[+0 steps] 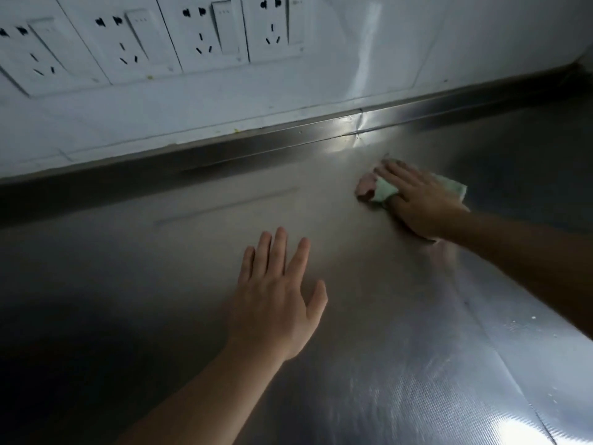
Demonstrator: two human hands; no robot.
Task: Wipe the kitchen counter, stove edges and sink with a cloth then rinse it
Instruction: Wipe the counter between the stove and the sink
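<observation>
A stainless steel counter [160,300] fills the view. My right hand [420,200] lies flat with straight fingers on a pink and green cloth [380,189], pressing it onto the counter near the back upstand. The cloth shows at the fingertips and behind the hand; the rest is hidden under the palm. My left hand [279,293] rests flat on the bare steel in the middle, fingers spread and straight, holding nothing. No stove or sink is in view.
A steel upstand [224,152] runs along the back of the counter below a white wall. A row of white sockets and switches [199,33] sits on the wall at the top left. Small water drops [519,321] lie at the right.
</observation>
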